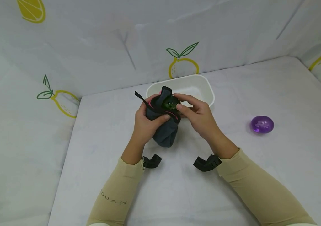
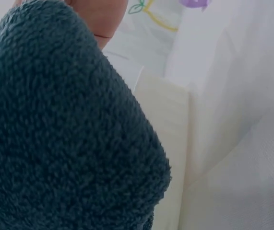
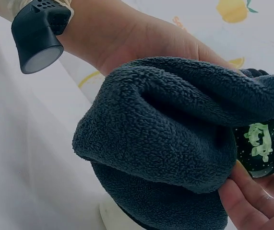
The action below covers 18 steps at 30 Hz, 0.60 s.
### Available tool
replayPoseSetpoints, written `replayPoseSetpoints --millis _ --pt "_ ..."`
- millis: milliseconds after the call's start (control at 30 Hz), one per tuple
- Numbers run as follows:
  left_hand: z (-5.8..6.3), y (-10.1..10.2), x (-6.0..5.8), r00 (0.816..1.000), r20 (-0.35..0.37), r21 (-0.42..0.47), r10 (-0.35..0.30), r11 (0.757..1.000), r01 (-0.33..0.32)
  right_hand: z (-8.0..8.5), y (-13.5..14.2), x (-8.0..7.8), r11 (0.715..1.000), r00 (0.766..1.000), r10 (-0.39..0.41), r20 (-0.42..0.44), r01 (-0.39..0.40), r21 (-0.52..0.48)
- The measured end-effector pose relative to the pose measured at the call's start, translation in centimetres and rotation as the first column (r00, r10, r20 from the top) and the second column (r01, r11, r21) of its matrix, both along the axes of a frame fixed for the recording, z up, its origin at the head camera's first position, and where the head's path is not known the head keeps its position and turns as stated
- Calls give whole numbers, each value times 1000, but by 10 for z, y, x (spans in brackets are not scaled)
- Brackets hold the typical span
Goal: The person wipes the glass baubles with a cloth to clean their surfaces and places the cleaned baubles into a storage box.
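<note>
My left hand [image 1: 146,124] grips a dark blue-grey fleecy cloth [image 1: 164,133], its thumb pressed over the black trimmed edge. The cloth is bunched, with a black strap sticking out to the left and a little pink showing in its folds. A glossy dark green ball [image 1: 171,102] sits in the cloth's upper folds. My right hand [image 1: 198,116] pinches the ball's right side between thumb and fingers. In the right wrist view, the ball [image 3: 261,148] bears a pale green pattern, and fingertips touch the cloth [image 3: 160,129]. The ball's lower part is hidden by cloth.
A white basin [image 1: 206,89] stands right behind the hands, near the wall. Off to the right on the white-covered table lies a shiny translucent purple rounded object [image 1: 262,124]. White sheeting with printed lemons [image 1: 183,67] hangs at the back and left.
</note>
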State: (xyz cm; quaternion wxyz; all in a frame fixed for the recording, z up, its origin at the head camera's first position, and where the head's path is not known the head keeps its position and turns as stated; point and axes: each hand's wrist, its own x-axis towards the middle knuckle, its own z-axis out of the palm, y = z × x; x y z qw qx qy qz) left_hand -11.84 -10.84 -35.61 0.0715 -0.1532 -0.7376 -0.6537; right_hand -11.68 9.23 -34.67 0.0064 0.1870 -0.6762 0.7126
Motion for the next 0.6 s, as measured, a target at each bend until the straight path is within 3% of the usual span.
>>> replayPoseSetpoints --millis 167,367,500,600 --pt "-1 -2 -1 1000 -14 8 3 1000 -3 -2 -1 0 1000 997 3 -83 -1 17" --pt "-2 -2 -2 1000 -22 31 1 1000 0 -6 -3 -1 999 975 -25 -221 33 31" --pt "-2 -1 -2 999 -40 74 -20 997 23 -6 -4 -1 998 972 -59 -230 62 8" --pt "-1 0 -2 997 -71 92 -28 995 35 -6 -4 0 996 979 -90 -184 87 -21"
